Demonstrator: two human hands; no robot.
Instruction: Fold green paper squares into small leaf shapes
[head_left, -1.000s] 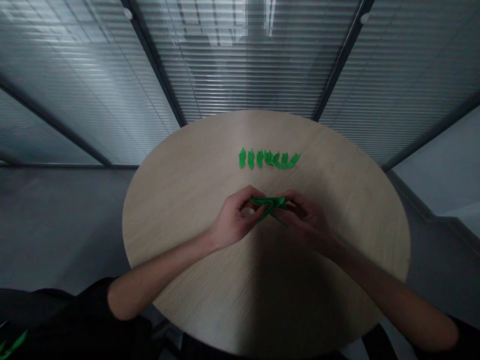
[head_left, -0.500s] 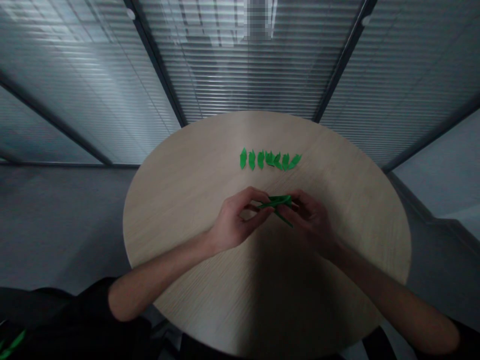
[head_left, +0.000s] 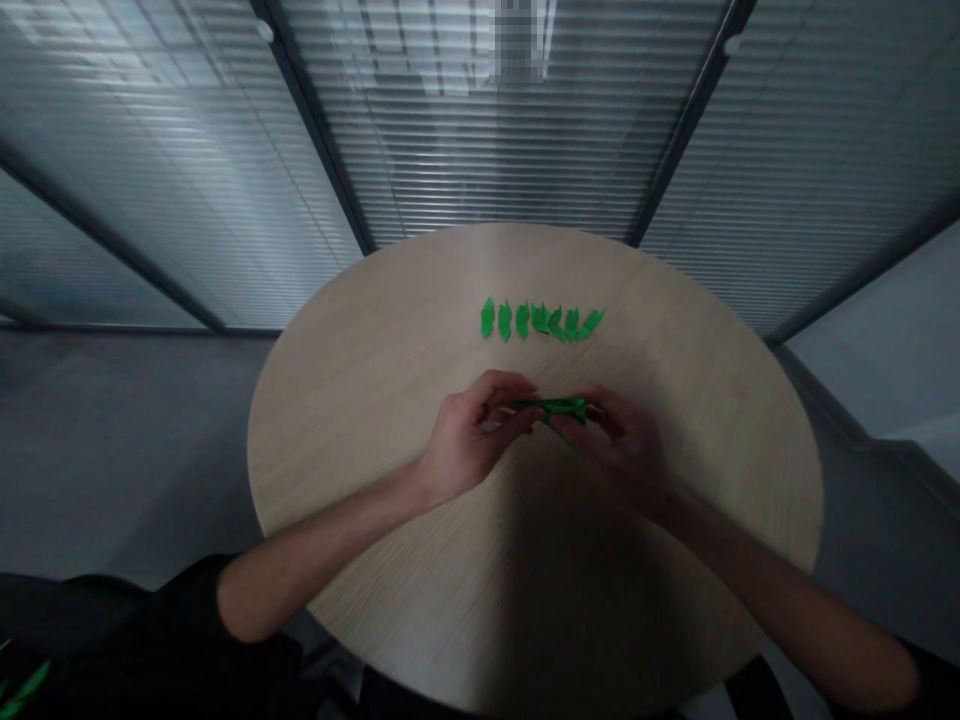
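Note:
Over the middle of the round wooden table [head_left: 375,330], my left hand [head_left: 469,440] and my right hand [head_left: 622,440] both pinch a small piece of folded green paper [head_left: 559,406] between thumb and fingertips. The paper sits between the two hands, just above the tabletop. Beyond it, farther back on the table, several small folded green paper pieces [head_left: 540,320] lie in a row.
Behind the table stand glass walls with slatted blinds [head_left: 495,130] and dark frames. The table's rim curves near my body. More green paper [head_left: 22,685] shows at the bottom left corner, off the table.
The green paper has been pressed flatter and narrower between my fingers. Both hands stay in nearly the same place.

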